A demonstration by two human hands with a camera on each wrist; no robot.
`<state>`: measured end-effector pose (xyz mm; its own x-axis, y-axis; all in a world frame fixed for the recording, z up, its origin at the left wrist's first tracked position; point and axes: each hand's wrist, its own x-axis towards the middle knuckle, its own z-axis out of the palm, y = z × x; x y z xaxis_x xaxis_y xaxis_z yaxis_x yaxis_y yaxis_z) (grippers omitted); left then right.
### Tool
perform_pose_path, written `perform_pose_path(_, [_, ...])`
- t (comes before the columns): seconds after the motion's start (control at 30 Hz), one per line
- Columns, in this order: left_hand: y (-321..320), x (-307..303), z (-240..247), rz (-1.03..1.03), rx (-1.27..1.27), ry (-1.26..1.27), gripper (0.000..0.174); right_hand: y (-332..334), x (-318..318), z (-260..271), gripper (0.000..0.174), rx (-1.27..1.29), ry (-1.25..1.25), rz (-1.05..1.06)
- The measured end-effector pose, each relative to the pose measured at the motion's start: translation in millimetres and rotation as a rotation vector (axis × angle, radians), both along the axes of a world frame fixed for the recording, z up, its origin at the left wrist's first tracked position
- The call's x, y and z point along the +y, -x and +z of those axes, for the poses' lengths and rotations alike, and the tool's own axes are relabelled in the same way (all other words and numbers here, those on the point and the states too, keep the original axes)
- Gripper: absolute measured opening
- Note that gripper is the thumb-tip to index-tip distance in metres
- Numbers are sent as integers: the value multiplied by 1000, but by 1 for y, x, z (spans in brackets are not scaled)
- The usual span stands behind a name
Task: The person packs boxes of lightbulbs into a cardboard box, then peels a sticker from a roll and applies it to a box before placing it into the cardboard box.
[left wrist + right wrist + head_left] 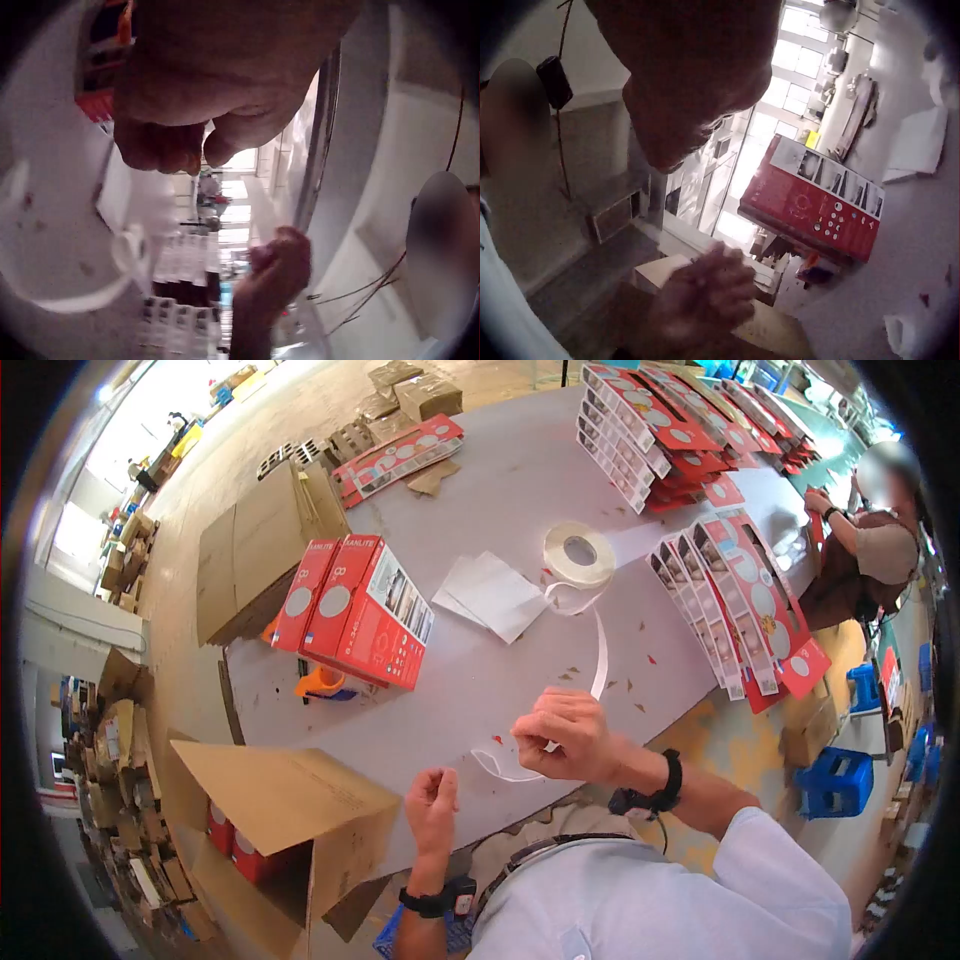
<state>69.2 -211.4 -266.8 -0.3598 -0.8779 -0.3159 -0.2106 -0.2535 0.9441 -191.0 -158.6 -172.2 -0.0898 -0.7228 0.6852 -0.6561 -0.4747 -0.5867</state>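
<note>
My right hand [565,735] hovers over the table's near edge with curled fingers, a small white bit [551,746] showing between thumb and fingers. To its left and lower, my left hand [432,810] has its fingers bent in toward the thumb, and nothing shows in it. A white tape roll [579,555] lies flat on the table. Its loose strip [601,655] runs toward me, passes behind my right hand in the head view and curls between the hands. Both wrist views show the fingers [161,146] dark against bright light.
Two red boxes [370,610] stand beside white sheets [490,595]. An open carton [290,790] with red boxes inside sits at left. Folded red cartons [735,595] are stacked at right, more at the back. Another person [870,540] works at the far right near blue stools [836,782].
</note>
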Motion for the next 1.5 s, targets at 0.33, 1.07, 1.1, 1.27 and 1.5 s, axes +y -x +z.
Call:
perform_pose_path(0.33, [46, 4, 99, -224, 581, -719, 59, 13, 1, 22, 11, 497, 219, 335])
perform_pose_path(1.07, [52, 10, 97, -39, 234, 15, 9, -5, 27, -11, 29, -1040, -984, 409])
perform_pose_path(1.1, [51, 9, 97, -49, 219, 18, 9, -7, 25, -10, 29, -1036, -997, 406])
perform_pose_path(1.27, [52, 8, 96, -60, 197, 28, 8, -10, 21, -11, 29, -967, -976, 411])
perform_pose_path(1.5, [51, 6, 84, -53, 94, 162, 9, -16, 14, -16, 20, -1015, -926, 379])
